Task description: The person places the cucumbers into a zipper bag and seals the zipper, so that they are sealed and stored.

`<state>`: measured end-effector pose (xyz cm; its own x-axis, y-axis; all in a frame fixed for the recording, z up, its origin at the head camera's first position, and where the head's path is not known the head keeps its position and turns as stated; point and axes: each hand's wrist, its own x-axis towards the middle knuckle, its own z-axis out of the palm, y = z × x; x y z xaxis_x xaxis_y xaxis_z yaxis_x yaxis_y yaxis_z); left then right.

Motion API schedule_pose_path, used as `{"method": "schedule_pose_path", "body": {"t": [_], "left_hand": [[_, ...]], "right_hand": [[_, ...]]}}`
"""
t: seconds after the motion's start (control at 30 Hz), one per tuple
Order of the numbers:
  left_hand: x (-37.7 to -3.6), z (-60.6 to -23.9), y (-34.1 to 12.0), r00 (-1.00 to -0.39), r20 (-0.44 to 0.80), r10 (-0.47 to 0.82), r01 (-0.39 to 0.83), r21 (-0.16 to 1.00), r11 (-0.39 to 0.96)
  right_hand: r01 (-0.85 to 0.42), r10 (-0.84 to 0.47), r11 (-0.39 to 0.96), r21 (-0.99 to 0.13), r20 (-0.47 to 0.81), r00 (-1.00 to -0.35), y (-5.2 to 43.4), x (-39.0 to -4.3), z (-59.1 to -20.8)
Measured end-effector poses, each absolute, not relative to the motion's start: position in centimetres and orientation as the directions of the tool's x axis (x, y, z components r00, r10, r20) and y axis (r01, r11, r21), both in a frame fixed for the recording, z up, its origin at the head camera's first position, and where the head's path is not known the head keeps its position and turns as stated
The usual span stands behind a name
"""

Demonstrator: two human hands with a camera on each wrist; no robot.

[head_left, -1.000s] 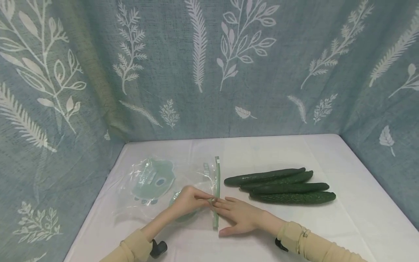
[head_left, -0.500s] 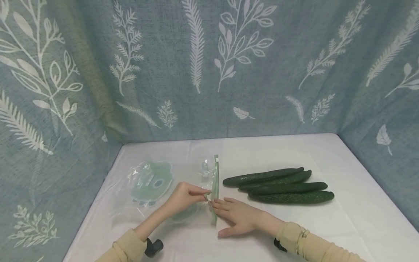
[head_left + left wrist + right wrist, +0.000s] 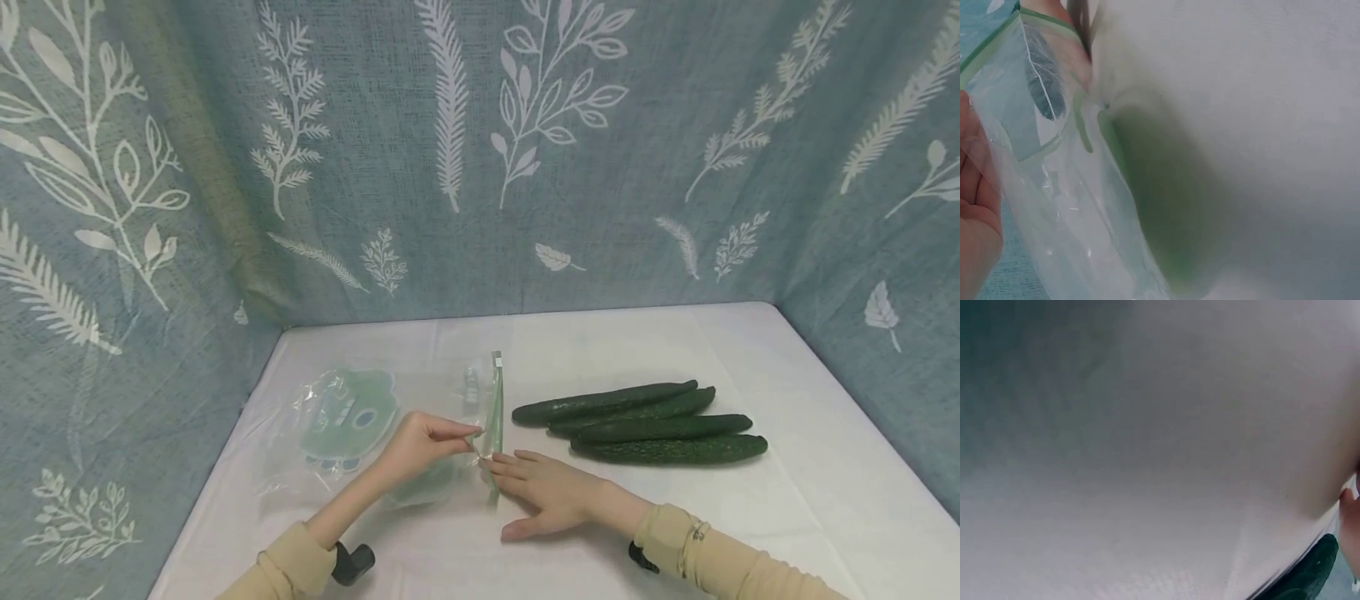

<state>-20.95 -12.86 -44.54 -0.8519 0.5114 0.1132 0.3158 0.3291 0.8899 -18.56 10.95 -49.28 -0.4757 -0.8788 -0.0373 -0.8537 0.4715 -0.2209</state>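
A clear zip bag (image 3: 375, 425) with a green printed figure and a green zip strip (image 3: 495, 400) lies on the white table (image 3: 787, 517), left of centre. My left hand (image 3: 431, 446) pinches the upper lip of the bag's mouth beside the strip and lifts it a little. My right hand (image 3: 543, 492) lies flat, its straight fingertips pressing the lower lip near the strip. The left wrist view shows the bag's clear film (image 3: 1054, 206) raised off the cloth, with a hand's edge (image 3: 975, 219) at the left. Several dark green cucumbers (image 3: 645, 425) lie in a row right of the bag.
Blue cloth with white leaf prints (image 3: 480, 150) walls in the table at the back and both sides. The right wrist view shows mostly white cloth (image 3: 1160, 456) and a dark cucumber end (image 3: 1307, 575) at the bottom right corner.
My left hand has pulled the bag's upper lip up and slightly left, so the mouth gapes a little. The right hand has stayed in place on the lower lip.
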Motion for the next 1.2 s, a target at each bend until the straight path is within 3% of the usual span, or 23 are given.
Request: {"method": "schedule_pose_path", "body": {"t": [0.33,0.73,0.97,1.2], "left_hand": [[-20.8,-44.8,-12.3,-0.87,0.091,0.485,0.3,0.878,0.373],[-20.9,-45.6,-12.1,-0.881,0.09,0.464,0.278,0.892,0.357],[-20.8,-45.7,-12.0,-0.886,0.09,0.455,0.274,0.893,0.357],[-20.8,-45.7,-12.0,-0.885,0.083,0.458,0.264,0.9,0.347]], "right_hand": [[-0.841,-0.867,0.496,-0.215,-0.078,-0.491,10.9,-18.5,-48.9],[-0.803,-0.855,0.511,-0.307,-0.089,-0.511,10.9,-18.6,-48.2],[-0.807,-0.85,0.498,-0.317,0.003,-0.526,11.7,-18.6,-48.0],[-0.807,-0.813,0.467,-0.362,0.183,-0.553,13.9,-18.6,-47.3]]}}
